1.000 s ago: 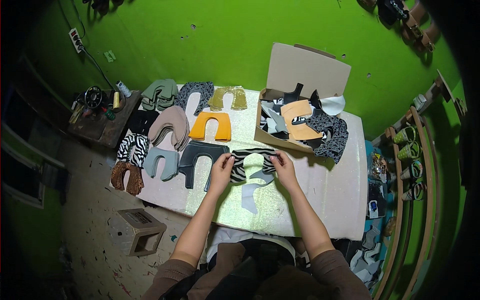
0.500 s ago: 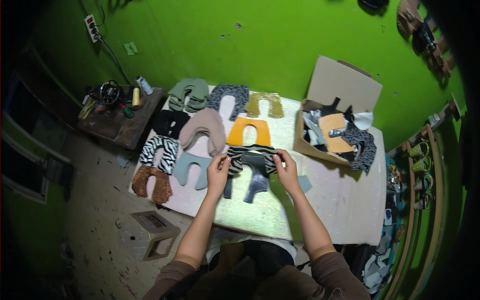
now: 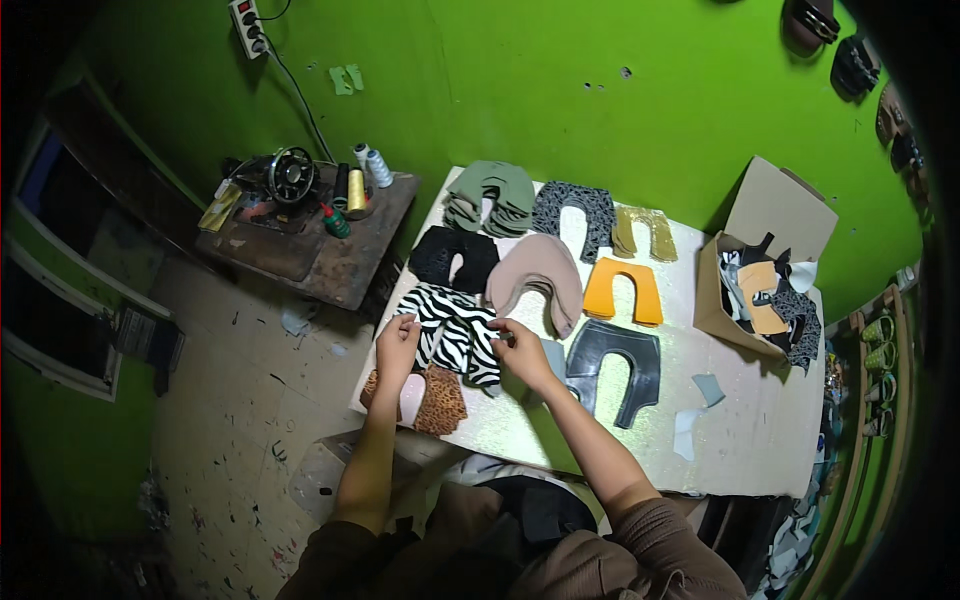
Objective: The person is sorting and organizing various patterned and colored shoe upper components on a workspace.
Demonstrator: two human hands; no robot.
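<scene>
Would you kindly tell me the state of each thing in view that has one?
Zebra-print pieces: layered, between the hands
Left hand: fingers closed on their left edge
Right hand: at their right edge, grip unclear
Orange pieces: stacked
Black leather-like piece: lying flat
Grey scraps: loose
Cardboard box: open, filled with cut pieces
Yellow spool: upright
Power strip: plugged into

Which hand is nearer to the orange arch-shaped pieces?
Right. The right hand is lower left of the orange pieces in view, at the right edge of the zebra-print piece; the left hand is farther off, at its left edge.
</scene>
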